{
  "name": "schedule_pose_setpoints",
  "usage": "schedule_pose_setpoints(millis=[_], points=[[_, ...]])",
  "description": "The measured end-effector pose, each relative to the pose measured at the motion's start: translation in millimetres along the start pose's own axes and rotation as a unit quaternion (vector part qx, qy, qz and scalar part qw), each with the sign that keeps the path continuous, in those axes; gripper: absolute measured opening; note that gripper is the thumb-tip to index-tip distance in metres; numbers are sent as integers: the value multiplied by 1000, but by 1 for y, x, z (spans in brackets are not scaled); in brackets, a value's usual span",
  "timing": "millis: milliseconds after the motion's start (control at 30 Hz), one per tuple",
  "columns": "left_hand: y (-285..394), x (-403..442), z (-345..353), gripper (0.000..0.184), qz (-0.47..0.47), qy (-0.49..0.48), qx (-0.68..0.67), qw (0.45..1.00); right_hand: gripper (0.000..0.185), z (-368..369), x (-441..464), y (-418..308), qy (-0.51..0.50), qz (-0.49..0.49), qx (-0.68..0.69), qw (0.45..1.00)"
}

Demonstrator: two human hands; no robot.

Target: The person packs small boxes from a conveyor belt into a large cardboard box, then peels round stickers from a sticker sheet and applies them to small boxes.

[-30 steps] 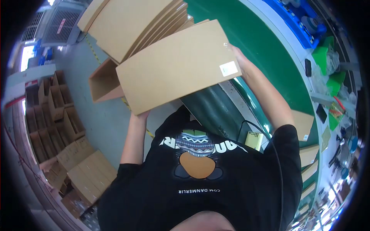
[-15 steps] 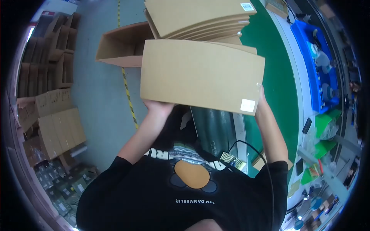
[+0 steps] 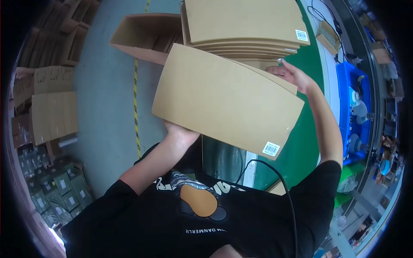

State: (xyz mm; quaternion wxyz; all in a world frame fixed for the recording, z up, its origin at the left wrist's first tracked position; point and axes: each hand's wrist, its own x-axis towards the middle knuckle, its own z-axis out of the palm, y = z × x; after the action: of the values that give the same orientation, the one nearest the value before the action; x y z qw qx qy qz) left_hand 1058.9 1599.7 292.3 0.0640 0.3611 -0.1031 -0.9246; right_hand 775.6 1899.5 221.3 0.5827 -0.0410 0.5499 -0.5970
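Note:
A brown cardboard box [image 3: 228, 101] with a white barcode label at its near right corner is tilted in front of me. My left hand [image 3: 183, 134] supports it from below at the near left edge, its fingers hidden underneath. My right hand [image 3: 294, 77] is off the box's right end, beyond its far right corner. Its fingers are stretched out and the thumb is apart, close to the near side of a stack of cardboard boxes [image 3: 245, 21]. That stack also bears a barcode label.
An open cardboard box [image 3: 148, 32] stands left of the stack. On the right are a green mat [image 3: 297, 137] and a blue bin [image 3: 344, 86] with bottles. A black cable [image 3: 282, 180] hangs before me. Cartons [image 3: 53, 114] line the left; yellow-black tape [image 3: 136, 99] marks the floor.
My right hand has left the box's right end and moved away from me to the stack. The held box has turned, its right end coming nearer to me.

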Motion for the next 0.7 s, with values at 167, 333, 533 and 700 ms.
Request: schedule_pose_setpoints(millis=[167,333,533,700], points=[[-36,-5,2,59,-97,68,-20,993,74,58,41,-31,64,113,-251,959],[-42,-10,18,51,-134,29,15,990,84,102,40,-33,62,131,-402,904],[-31,-6,-25,48,-236,-34,-17,971,85,143,7,-2,86,101,-341,931],[-1,-29,-86,47,-350,6,-47,936,81,177,-14,28,61,125,-143,980]])
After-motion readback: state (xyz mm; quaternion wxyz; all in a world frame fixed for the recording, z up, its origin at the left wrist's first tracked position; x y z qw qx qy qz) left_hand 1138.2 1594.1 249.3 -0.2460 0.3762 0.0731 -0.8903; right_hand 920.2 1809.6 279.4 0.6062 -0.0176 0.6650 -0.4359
